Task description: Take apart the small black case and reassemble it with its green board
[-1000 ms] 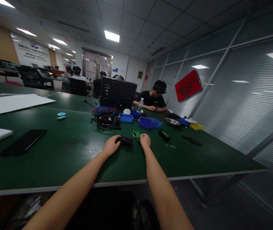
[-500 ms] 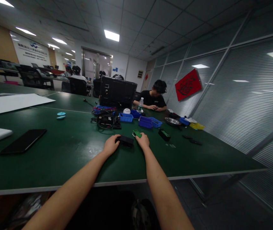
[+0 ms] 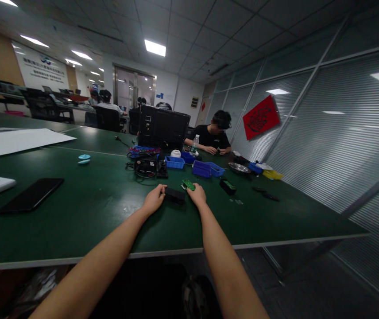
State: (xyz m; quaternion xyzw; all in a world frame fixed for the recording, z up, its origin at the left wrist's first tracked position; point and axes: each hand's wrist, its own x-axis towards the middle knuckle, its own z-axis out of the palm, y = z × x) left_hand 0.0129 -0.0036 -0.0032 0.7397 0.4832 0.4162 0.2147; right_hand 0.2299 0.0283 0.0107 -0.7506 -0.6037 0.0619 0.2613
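My left hand [image 3: 154,199] is closed on the left end of a black rectangular case [image 3: 175,196] low over the green table. Between its thumb and fingers the grip is partly hidden. My right hand [image 3: 197,195] pinches the lower right edge of a green circuit board [image 3: 188,184], just right of the case and apart from it. Something pale shows at the board's left edge, too small to name. Right of my right hand, a second black case [image 3: 228,186] with a green board in it sits on the table.
Blue bins [image 3: 202,169], tangled cables [image 3: 143,153] and a black monitor [image 3: 164,127] stand ahead. A metal dish [image 3: 239,168] and thin black pieces [image 3: 270,196] lie to the right. A dark phone [image 3: 32,195] lies left. Across the table sits a co-worker [image 3: 209,137].
My right hand and the circuit board have shifted slightly left and up. The case stays in my left hand, nearly in place. Across the table, the co-worker's hands have lifted a small dark thing.
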